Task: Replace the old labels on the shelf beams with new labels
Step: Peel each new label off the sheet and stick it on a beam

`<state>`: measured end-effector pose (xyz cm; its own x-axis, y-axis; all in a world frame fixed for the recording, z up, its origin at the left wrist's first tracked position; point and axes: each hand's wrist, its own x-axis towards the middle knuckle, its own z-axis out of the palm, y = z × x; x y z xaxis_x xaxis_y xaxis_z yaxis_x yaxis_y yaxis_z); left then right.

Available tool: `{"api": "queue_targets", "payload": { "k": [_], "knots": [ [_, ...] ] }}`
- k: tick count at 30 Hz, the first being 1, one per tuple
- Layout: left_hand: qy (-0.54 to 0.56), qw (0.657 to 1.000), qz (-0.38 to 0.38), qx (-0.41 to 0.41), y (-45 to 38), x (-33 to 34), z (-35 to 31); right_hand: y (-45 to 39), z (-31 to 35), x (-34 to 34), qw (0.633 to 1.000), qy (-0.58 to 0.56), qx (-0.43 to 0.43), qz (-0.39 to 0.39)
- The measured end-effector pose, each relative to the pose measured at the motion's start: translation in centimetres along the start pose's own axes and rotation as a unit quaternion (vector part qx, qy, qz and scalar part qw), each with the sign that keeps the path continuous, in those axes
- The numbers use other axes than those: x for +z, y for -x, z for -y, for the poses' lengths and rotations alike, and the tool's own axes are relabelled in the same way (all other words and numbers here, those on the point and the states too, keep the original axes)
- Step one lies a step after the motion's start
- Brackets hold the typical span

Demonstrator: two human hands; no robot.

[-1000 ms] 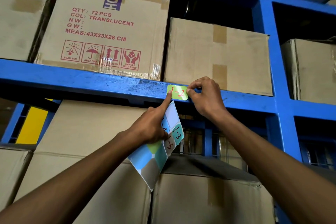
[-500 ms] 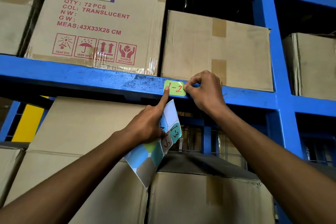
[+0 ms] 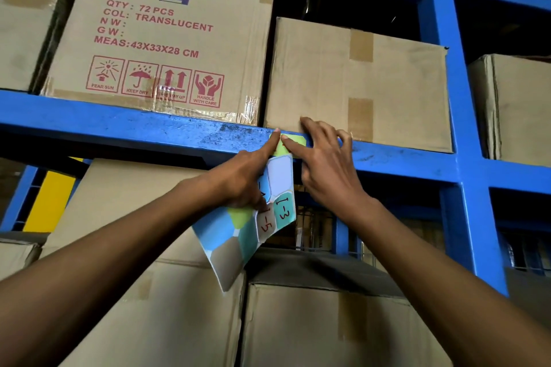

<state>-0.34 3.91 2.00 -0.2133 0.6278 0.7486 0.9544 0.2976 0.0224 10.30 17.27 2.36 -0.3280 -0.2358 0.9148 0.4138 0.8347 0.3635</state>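
A green label (image 3: pixel 295 140) sits on the front face of the blue shelf beam (image 3: pixel 125 125); fingers hide its writing. My left hand (image 3: pixel 238 179) grips a sheet of coloured labels (image 3: pixel 250 226) against its palm, with "1-3" and "1-5" showing. Its index finger points up onto the label's left edge. My right hand (image 3: pixel 325 164) has its fingers spread, and its index finger lies flat across the label, pressing on it.
Cardboard boxes stand on the beam: a printed one (image 3: pixel 161 45) at the left, a plain one (image 3: pixel 357 83) just above the label. More boxes (image 3: pixel 313 322) fill the shelf below. A blue upright post (image 3: pixel 447 98) rises at the right.
My right hand let go of the label's right edge, opened out and laid its index finger over the label. The left index finger moved up onto the label. The camera view rose slightly.
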Motion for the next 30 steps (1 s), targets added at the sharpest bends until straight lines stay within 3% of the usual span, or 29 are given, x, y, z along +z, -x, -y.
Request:
{"api": "queue_targets", "payload": {
  "k": [7, 15, 23, 27, 30],
  "knots": [
    [-0.001, 1.0, 0.016, -0.026, 0.9, 0.7, 0.3, 1.5, -1.7, 0.2, 0.994, -0.025, 0.105, -0.003],
    [-0.01, 1.0, 0.025, -0.01, 2.3, 1.9, -0.4, 2.0, 0.1, 0.1, 0.999, 0.018, -0.004, 0.027],
    [0.03, 1.0, 0.007, 0.001, 3.1, 2.5, 0.0, 4.4, -1.4, 0.6, 0.997, 0.012, 0.076, 0.027],
    [0.056, 0.998, 0.004, -0.003, 3.0, 2.7, 0.0, 3.4, 0.0, 0.2, 0.998, 0.015, 0.056, 0.004],
    [0.073, 0.997, 0.001, -0.012, 2.9, 2.9, 0.1, 3.3, 0.0, 0.3, 0.998, 0.029, 0.041, 0.03]
  ]
}}
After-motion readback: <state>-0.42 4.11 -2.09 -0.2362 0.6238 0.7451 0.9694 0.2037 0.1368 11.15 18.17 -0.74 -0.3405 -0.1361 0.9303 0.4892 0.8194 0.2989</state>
